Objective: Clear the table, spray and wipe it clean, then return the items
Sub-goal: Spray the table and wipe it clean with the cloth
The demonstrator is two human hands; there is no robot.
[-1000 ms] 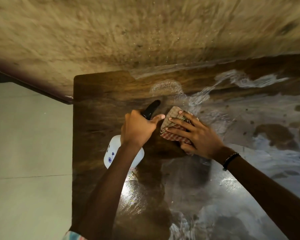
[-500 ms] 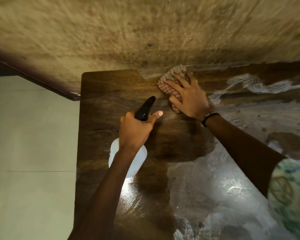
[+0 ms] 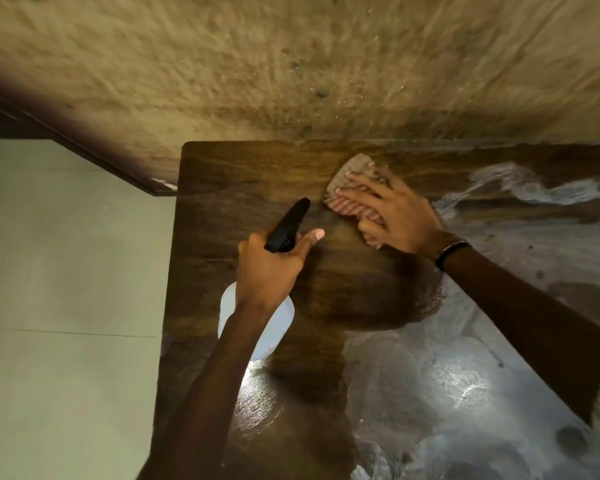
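Left hand: the person's left hand [image 3: 267, 268] is gripping the neck of a translucent white plastic spray bottle with a black trigger head [image 3: 286, 225], fingers curled round it and the thumb stretched out along the right side; the bottle's body is hanging below the wrist, over the near left part of the table.

Nozzle: the black tip is pointing ahead of those fingers, toward the far left corner, just beside the cloth.

Right hand: the right hand [image 3: 399, 216] is pressing flat on a red-and-beige checked cloth [image 3: 352, 188], fingers straight and spread, holding nothing in a curl; a dark beaded bracelet [image 3: 452, 252] is sitting at the wrist.

Cloth: it is lying under and ahead of the fingertips, touching the dark wooden table [image 3: 222, 174] near its far edge.

Wiping well: I'd say the palm ought to be keeping even weight on the cloth and sweeping in overlapping passes, working from the wet smears to the right of the fingers toward the dry corner.

Spraying well: the bottle is looking best kept off to the left, so the mist is landing ahead of the cloth and not on the hand.

Risk: pooled liquid by the far edge could be running off toward the rough plastered wall [image 3: 291, 64].

Count: one spray bottle, one cloth, one table, two hands, one bracelet.
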